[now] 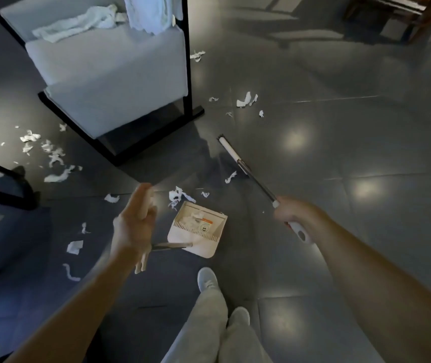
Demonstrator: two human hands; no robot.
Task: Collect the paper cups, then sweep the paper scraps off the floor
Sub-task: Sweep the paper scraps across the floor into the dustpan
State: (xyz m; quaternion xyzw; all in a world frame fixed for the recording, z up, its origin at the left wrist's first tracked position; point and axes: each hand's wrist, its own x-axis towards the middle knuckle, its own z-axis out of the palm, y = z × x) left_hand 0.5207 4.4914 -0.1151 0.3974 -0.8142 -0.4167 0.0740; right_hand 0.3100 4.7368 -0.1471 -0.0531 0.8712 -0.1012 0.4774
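Note:
My left hand [133, 226] grips the cream upright handle of a white dustpan [204, 239], which rests on the grey tile floor just ahead of my feet. A few paper scraps [193, 218] lie inside the pan. My right hand [293, 213] holds the white grip of a broom [251, 176]; its pole slants up-left to a white end near the sofa's corner. Torn white scraps litter the floor: a cluster in front of the pan [177, 196], several at the left [52, 155], and more farther off [246, 99]. No paper cup shows.
A grey sofa [117, 74] on a black frame stands at upper left with white cloths [78, 24] on it. A black furniture leg [7, 184] sits at the left edge and a wooden chair [405, 14] at top right. My shoes [208, 281] are below the pan.

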